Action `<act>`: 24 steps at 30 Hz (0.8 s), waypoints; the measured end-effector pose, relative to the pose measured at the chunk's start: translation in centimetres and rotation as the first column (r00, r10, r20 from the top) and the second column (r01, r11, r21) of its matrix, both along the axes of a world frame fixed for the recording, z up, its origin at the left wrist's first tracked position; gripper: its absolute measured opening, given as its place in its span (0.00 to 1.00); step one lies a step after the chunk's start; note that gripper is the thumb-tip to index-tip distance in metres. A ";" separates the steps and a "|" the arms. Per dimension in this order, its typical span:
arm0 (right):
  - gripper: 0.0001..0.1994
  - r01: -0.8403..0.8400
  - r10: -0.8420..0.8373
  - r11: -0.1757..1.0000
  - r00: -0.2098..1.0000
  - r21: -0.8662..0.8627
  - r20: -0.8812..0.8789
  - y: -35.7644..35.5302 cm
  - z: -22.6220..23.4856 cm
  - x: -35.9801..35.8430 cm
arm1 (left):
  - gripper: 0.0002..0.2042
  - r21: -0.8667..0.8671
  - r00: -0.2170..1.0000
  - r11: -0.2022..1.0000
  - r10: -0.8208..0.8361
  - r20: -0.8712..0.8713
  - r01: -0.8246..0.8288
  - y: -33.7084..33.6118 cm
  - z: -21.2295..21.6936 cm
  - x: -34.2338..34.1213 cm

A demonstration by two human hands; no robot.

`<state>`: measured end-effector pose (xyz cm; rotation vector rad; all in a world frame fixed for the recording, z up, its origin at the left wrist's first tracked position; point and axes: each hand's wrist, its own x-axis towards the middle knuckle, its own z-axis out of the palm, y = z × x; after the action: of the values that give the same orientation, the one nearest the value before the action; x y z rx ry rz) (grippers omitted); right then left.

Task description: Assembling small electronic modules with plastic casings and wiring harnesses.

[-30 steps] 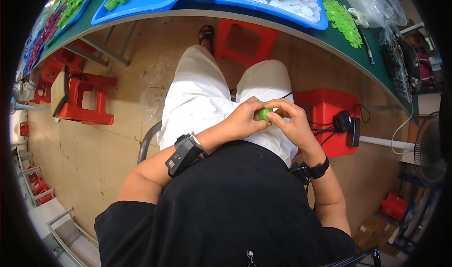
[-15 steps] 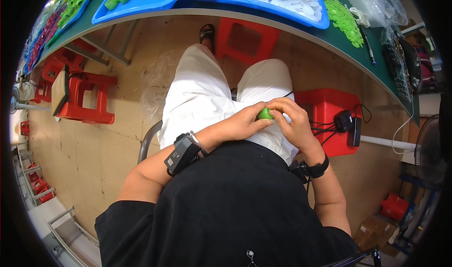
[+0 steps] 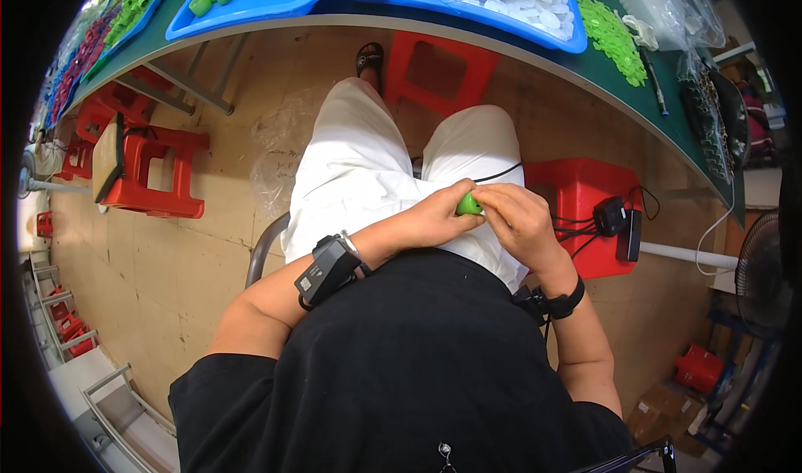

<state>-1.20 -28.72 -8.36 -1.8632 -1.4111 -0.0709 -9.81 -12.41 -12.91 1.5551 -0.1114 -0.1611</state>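
Observation:
Over my lap, a small rounded green plastic piece [image 3: 469,205] is held between the thumb and fingers of my left hand [image 3: 434,215]. A small dark spot shows on its right side. My right hand [image 3: 520,218] is closed in a pinch, its fingertips right against that side of the green piece. Whatever lies between those fingertips is hidden or too small to make out. Both hands rest close to my waist, above my white trousers.
Ahead is a green-topped table with a blue tray [image 3: 288,10] of green pieces, another blue tray [image 3: 568,40] of white parts and circuit boards, a green pile [image 3: 614,43] and a pen [image 3: 656,85]. Red stools [image 3: 585,181] stand on both sides; black cables lie on the right one.
My right fingers have shifted from over the top of the green piece to a tighter pinch at its right side, uncovering more of it. My left hand has barely moved.

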 end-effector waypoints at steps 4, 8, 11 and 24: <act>0.13 -0.007 0.014 0.999 0.985 -0.037 0.172 -0.2 0.3 -0.4 | 0.14 -0.001 0.998 1.000 -0.006 -0.068 0.005 0.0 -0.3 0.2; 0.13 -0.028 0.028 0.999 1.000 -0.016 0.009 -0.2 -0.2 0.2 | 0.11 -0.018 0.994 1.000 -0.006 -0.108 0.004 0.0 -0.3 0.2; 0.12 0.015 -0.032 0.999 0.932 -0.051 -0.362 -0.4 0.0 -0.1 | 0.11 -0.025 0.993 0.999 -0.032 -0.117 0.029 0.1 -0.1 0.1; 0.08 0.074 -0.151 0.989 0.462 -0.132 -0.874 -0.6 -0.8 0.2 | 0.16 0.035 0.996 0.996 -0.076 -0.049 0.078 0.1 -0.7 0.2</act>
<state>-1.01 -29.31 -9.15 -1.6105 -0.5259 0.8117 -9.63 -12.35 -13.63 1.5830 -0.1317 -0.2618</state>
